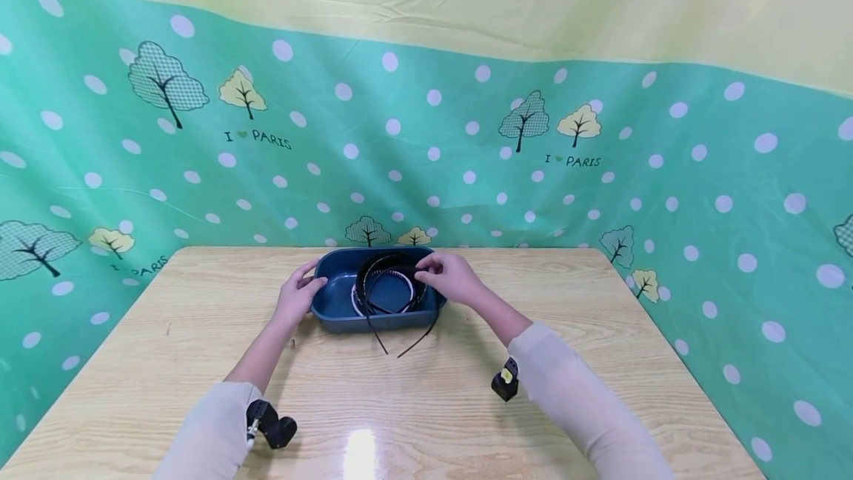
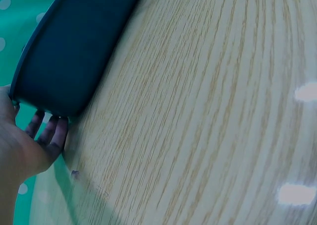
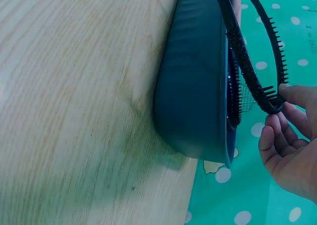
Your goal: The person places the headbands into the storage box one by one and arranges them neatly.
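A dark blue oblong plastic basin [image 1: 380,324] stands toward the back of the table. My left hand [image 1: 296,298] holds its left end, thumb over the rim and fingers against the outside; the left wrist view shows this hand [image 2: 30,148] at the basin's end. Between thumb and fingers of my right hand [image 1: 455,280] is a black toothed headband [image 3: 246,69] with a rough, glittery outer face, raised at the basin's right side. Several other headbands [image 1: 363,281], black and one pale and toothed, lie in the basin's right half. Two thin black ends hang past the front rim.
The wood-grain table [image 1: 393,406] reaches back to a green dotted cloth [image 1: 426,191] hung behind and at both sides. A black wrist camera [image 1: 272,424] is strapped on the left sleeve, and another camera [image 1: 505,382] on the right.
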Demonstrator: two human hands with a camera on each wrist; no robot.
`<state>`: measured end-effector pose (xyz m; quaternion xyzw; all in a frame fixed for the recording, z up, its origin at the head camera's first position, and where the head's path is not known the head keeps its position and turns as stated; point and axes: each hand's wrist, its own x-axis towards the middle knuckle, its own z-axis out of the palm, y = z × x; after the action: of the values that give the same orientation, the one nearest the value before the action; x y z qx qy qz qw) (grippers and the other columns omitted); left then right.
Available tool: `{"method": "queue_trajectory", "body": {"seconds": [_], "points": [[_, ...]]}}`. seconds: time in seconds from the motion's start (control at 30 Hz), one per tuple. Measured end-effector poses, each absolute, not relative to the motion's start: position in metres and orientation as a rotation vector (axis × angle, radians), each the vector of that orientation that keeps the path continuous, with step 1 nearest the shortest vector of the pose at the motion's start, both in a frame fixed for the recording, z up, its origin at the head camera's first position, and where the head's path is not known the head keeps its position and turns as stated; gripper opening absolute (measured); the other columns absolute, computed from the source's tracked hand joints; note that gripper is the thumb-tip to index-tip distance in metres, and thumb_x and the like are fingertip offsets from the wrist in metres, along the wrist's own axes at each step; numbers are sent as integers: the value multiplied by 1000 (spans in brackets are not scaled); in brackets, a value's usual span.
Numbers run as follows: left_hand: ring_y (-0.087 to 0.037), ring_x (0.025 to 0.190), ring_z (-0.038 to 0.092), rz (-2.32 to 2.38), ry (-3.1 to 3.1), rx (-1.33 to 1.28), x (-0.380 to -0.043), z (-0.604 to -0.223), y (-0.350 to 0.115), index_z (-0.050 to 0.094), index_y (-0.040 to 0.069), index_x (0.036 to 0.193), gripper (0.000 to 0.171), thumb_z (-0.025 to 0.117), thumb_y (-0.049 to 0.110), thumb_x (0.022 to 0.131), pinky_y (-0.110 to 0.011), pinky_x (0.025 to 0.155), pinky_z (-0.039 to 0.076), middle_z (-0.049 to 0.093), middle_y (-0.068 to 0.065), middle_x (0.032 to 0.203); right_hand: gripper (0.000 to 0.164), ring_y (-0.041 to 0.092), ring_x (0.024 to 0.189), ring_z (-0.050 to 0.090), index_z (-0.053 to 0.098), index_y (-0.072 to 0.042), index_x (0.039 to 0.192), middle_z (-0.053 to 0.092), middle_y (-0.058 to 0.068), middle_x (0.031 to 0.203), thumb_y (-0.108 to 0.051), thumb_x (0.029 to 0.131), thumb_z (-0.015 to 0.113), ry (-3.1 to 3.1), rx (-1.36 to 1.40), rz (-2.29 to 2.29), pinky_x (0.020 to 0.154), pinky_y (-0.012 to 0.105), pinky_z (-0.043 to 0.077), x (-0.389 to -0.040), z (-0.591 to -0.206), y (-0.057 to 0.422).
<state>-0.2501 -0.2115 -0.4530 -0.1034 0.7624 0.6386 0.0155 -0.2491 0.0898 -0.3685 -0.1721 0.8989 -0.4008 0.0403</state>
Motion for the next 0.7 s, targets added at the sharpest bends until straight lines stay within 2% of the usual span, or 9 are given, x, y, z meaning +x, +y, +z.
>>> {"method": "queue_trajectory", "body": {"seconds": [0.3,0.53,0.7], "points": [[-38,124,46,1969,2386,-322,-249,-452,-210,31,22,147,56,50,26,95,-38,91,51,38,-23,143,22,14,67,47,68,-6,105,54,1,74,-20,88,65,2788,-450,-1250,58,23,38,-258,-373,93],[-38,124,46,1982,2374,-323,-250,-453,-210,31,22,147,55,50,26,96,-45,97,46,38,-23,142,23,13,66,46,68,-6,105,52,-1,73,-21,88,65,2817,-417,-1258,58,23,38,-266,-377,93],[-36,123,47,1980,2372,-327,-250,-453,-209,31,22,147,55,51,25,96,-42,95,48,40,-21,141,20,13,65,47,69,-9,102,53,-1,72,-22,88,65,2830,-412,-1268,58,23,38,-270,-378,92]]}}
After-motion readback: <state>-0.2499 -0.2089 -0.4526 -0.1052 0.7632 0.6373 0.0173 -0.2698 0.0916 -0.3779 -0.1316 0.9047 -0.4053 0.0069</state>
